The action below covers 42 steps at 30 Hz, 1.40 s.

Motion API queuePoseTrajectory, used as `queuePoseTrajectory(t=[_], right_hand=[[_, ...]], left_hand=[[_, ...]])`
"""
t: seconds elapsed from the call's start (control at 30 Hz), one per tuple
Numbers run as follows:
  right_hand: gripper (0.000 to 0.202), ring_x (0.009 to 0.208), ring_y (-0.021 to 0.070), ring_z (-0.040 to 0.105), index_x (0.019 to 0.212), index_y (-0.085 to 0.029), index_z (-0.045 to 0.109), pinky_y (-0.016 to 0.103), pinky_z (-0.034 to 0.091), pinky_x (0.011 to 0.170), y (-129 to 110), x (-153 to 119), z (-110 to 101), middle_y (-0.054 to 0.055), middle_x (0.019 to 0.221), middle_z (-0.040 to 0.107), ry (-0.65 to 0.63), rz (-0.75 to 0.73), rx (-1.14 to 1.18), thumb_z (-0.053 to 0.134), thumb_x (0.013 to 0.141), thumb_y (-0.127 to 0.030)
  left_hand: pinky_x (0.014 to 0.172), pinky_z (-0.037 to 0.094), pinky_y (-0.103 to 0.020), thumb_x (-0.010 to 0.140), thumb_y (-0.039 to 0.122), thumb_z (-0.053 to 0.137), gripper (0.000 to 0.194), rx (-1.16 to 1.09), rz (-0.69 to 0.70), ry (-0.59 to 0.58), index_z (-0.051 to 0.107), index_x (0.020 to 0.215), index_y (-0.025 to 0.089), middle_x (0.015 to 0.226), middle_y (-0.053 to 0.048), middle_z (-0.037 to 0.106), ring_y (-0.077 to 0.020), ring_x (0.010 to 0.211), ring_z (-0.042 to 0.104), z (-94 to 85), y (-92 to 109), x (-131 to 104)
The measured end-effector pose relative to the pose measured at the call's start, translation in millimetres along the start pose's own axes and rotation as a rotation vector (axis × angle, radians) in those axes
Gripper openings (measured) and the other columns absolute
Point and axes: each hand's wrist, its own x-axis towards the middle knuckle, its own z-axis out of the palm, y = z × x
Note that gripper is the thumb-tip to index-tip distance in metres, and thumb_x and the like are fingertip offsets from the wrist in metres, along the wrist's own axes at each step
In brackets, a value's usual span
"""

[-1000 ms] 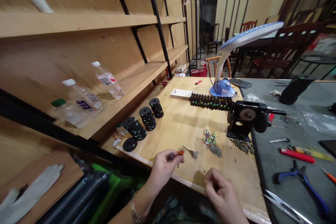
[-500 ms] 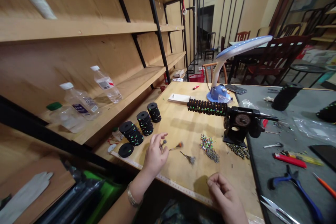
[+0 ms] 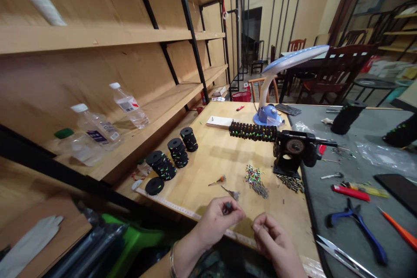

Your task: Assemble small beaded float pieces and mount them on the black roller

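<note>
My left hand point(image 3: 216, 220) is closed around a small dark tuft point(image 3: 227, 207), its thumb and fingertips pressed together above the table's front edge. Just to the right, my right hand point(image 3: 273, 241) is pinched shut; whatever its fingertips hold is too small to make out. Beyond the left hand lie a grey-tipped tuft point(image 3: 232, 193) and an orange-tipped tuft point(image 3: 221, 179). A pile of coloured beads point(image 3: 253, 174) with grey bits sits farther off. Behind it stands a black rotary vise point(image 3: 291, 150) carrying a foam roll point(image 3: 253, 131) wound with bright-tipped pieces.
Black foam spools point(image 3: 161, 165) line the table's left side near the shelf point(image 3: 163, 108) with plastic bottles point(image 3: 130, 106). A blue lamp point(image 3: 269, 115) stands at the back. Pliers point(image 3: 358, 226), scissors point(image 3: 339, 254) and a red cutter point(image 3: 351, 192) lie on the grey mat at right.
My left hand has moved right and toward me, from beside the spools to close by my right hand, carrying the dark tuft. My right hand stays pinched in nearly the same place.
</note>
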Motion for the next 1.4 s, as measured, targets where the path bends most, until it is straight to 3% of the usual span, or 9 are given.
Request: queuePoseTrajectory(t=[0.17, 0.3, 0.47, 0.63, 0.73, 0.83, 0.97, 1.17, 1.4], right_hand=[[0.046, 0.083, 0.0237, 0.063, 0.107, -0.019, 0.062, 0.03, 0.048, 0.067, -19, 0, -13, 0.008, 0.087, 0.068, -0.053, -0.156, -0.297, 0.063, 0.079, -0.055], [0.05, 0.106, 0.0268, 0.06, 0.128, -0.023, 0.047, 0.032, 0.052, 0.069, -37, -3, -9, 0.015, 0.123, 0.06, -0.121, -0.2, -0.303, 0.054, 0.086, -0.05], [0.035, 0.073, 0.0202, 0.064, 0.116, -0.02, 0.053, 0.028, 0.049, 0.059, -35, -6, 0, 0.007, 0.088, 0.069, -0.256, -0.188, -0.409, 0.05, 0.09, -0.043], [0.021, 0.062, 0.0185, 0.061, 0.086, -0.02, 0.059, 0.028, 0.043, 0.06, -20, -6, -5, 0.003, 0.068, 0.064, -0.232, -0.343, -0.77, 0.045, 0.092, -0.035], [0.025, 0.059, 0.0185, 0.06, 0.073, -0.021, 0.056, 0.027, 0.041, 0.057, -11, -5, -8, 0.004, 0.065, 0.063, -0.204, -0.387, -0.854, 0.042, 0.091, -0.032], [0.026, 0.053, 0.0165, 0.055, 0.07, -0.022, 0.053, 0.026, 0.039, 0.054, 1, -3, -9, 0.001, 0.059, 0.058, -0.099, -0.353, -0.734, 0.046, 0.09, -0.038], [0.04, 0.04, 0.0108, 0.044, 0.071, -0.022, 0.05, 0.022, 0.033, 0.043, 19, 0, -2, -0.005, 0.048, 0.052, -0.008, -0.107, -0.308, 0.051, 0.083, -0.06], [0.051, 0.032, 0.0064, 0.038, 0.066, -0.02, 0.051, 0.018, 0.026, 0.035, 22, 2, 13, -0.006, 0.042, 0.054, 0.054, 0.054, -0.01, 0.066, 0.066, -0.069], [0.055, 0.032, 0.0052, 0.037, 0.067, -0.017, 0.056, 0.017, 0.025, 0.034, 22, 9, 12, -0.005, 0.04, 0.053, -0.007, 0.069, 0.023, 0.07, 0.06, -0.07]], left_hand=[[0.059, 0.037, -0.024, 0.074, 0.027, 0.066, 0.019, 0.215, 0.041, -0.05, 0.06, 0.064, 0.013, 0.06, 0.0, 0.055, -0.013, 0.061, 0.048, -4.2, 19, -5], [0.057, 0.036, -0.023, 0.075, 0.022, 0.064, 0.014, 0.428, 0.116, -0.051, 0.062, 0.064, 0.014, 0.061, -0.001, 0.058, -0.014, 0.061, 0.051, 1.1, 29, -11], [0.057, 0.037, -0.023, 0.078, 0.019, 0.061, 0.014, 0.544, 0.205, -0.06, 0.064, 0.064, 0.015, 0.063, -0.002, 0.062, -0.0144, 0.062, 0.055, 5.3, 32, -15], [0.055, 0.034, -0.023, 0.077, 0.021, 0.061, 0.014, 0.499, 0.042, -0.063, 0.063, 0.065, 0.014, 0.062, -0.001, 0.058, -0.0136, 0.061, 0.051, 3.6, 21, -15], [0.058, 0.035, -0.023, 0.076, 0.024, 0.061, 0.01, 0.28, -0.025, -0.066, 0.06, 0.073, 0.014, 0.066, 0.001, 0.055, -0.0123, 0.064, 0.049, 3.0, 9, -15], [0.05, 0.028, -0.02, 0.075, 0.03, 0.062, 0.02, -0.045, -0.178, -0.05, 0.054, 0.088, 0.017, 0.065, 0.005, 0.05, -0.0082, 0.055, 0.042, 5.0, -2, -16], [0.045, 0.012, -0.02, 0.074, 0.039, 0.06, 0.026, -0.311, -0.345, 0.012, 0.044, 0.077, 0.019, 0.061, 0.006, 0.049, -0.0047, 0.046, 0.037, 11.7, -14, -19], [0.045, 0.01, -0.022, 0.068, 0.051, 0.069, 0.043, -0.359, -0.369, 0.021, 0.04, 0.071, 0.019, 0.057, 0.007, 0.049, -0.003, 0.042, 0.033, 20.2, -25, -25], [0.042, 0.013, -0.022, 0.074, 0.041, 0.066, 0.032, -0.4, -0.336, -0.116, 0.046, 0.07, 0.017, 0.06, 0.001, 0.056, -0.0044, 0.043, 0.037, 22.1, -30, -25]])
